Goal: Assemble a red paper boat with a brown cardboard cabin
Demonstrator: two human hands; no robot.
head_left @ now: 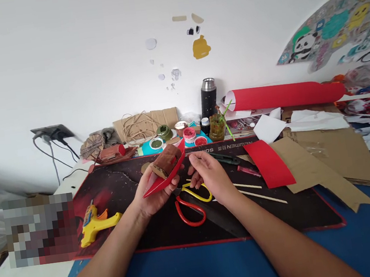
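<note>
My left hand (151, 195) is closed round a small model boat, holding it tilted above the black mat. The boat has a pointed red hull (155, 187) and a brown rounded cabin (167, 160). Just right of the boat, my right hand (208, 172) is loosely curled, thumb and fingers apart, with nothing visible in it. Below the hands lie scissors (193, 219) with one red and one yellow handle loop, partly hidden. Thin wooden sticks (264, 196) extend past my right wrist.
A yellow glue gun (96, 225) rests on the mat (133, 236) at left. Paint pots (189, 134), a black flask (209, 99) and another brown boat (115, 154) stand along the back. Red corrugated card (270, 163) and cardboard (336, 150) lie at right, a red roll (284, 95) behind.
</note>
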